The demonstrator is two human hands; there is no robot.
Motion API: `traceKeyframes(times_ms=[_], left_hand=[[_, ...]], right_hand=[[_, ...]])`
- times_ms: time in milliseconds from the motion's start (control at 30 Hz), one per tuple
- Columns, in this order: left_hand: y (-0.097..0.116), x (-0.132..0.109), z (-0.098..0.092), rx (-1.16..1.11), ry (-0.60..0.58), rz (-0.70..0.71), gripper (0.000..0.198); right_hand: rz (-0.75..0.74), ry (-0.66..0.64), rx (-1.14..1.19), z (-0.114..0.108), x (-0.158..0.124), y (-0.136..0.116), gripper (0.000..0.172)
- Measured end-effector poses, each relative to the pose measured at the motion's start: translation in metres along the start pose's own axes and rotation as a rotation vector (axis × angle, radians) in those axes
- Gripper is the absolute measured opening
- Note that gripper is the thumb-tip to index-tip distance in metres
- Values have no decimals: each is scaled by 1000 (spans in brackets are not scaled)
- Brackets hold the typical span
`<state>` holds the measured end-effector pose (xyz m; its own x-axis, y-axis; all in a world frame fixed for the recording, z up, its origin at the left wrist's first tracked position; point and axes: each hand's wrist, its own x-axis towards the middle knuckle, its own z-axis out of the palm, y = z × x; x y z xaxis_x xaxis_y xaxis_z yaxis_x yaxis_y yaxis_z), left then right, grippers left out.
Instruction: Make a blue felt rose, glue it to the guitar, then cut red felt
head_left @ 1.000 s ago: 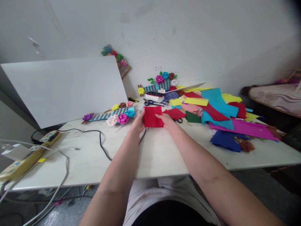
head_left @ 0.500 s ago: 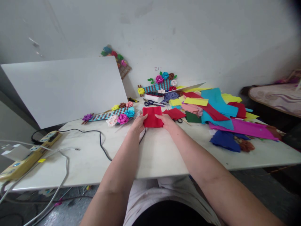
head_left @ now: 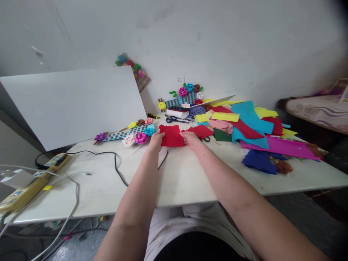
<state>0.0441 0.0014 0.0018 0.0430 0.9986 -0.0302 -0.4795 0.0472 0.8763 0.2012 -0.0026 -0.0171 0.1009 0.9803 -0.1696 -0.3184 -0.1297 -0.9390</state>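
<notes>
A flat red piece (head_left: 172, 136), paper or cloth, is held just above the white table (head_left: 187, 181). My left hand (head_left: 157, 140) pinches its left edge, thumb on top. At its right edge is my right hand (head_left: 189, 139), thumb over the piece and fingers beneath. Another red piece (head_left: 202, 131) lies just beyond my right hand, partly over the black handles of a tool. Dark-handled scissors (head_left: 174, 119) rest behind the held piece.
Left of my hands lies a woven strip with flowers (head_left: 125, 134); a similar one (head_left: 182, 99) leans on the wall. Coloured sheets (head_left: 251, 117) pile at right. A white board (head_left: 76, 105), a power strip (head_left: 35, 181) and a black cable (head_left: 116, 163) are at left.
The held red piece and my left hand have shifted slightly left. My right thumb has moved outward to the piece's right edge, and more of my right fingers shows.
</notes>
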Motion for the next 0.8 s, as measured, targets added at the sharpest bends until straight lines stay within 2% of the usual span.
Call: traceKeyframes(times_ms=[200, 333, 400, 467, 533, 667, 733, 800], left_hand=[[1, 2, 0, -51, 80, 40, 20], [2, 3, 0, -42, 123, 65, 19], [2, 3, 0, -36, 137, 81, 16], [3, 4, 0, -43, 149, 91, 15], [3, 5, 0, -58, 168, 94, 14], [4, 6, -1, -93, 199, 110, 13], [5, 5, 0, -128, 216, 114, 14], [8, 2, 2, -176, 226, 96, 17]], right_hand=[[15, 1, -3, 0, 1, -1, 18], [-8, 30, 61, -6, 4, -4, 33], [-33, -3, 82, -10, 2, -7, 40], [-38, -149, 60, -13, -4, -11, 45], [-21, -390, -37, -14, -13, -17, 45], [68, -836, -308, -4, -33, -24, 34], [115, -952, -384, 6, -38, -21, 35], [110, -947, -428, 16, -40, -13, 35]])
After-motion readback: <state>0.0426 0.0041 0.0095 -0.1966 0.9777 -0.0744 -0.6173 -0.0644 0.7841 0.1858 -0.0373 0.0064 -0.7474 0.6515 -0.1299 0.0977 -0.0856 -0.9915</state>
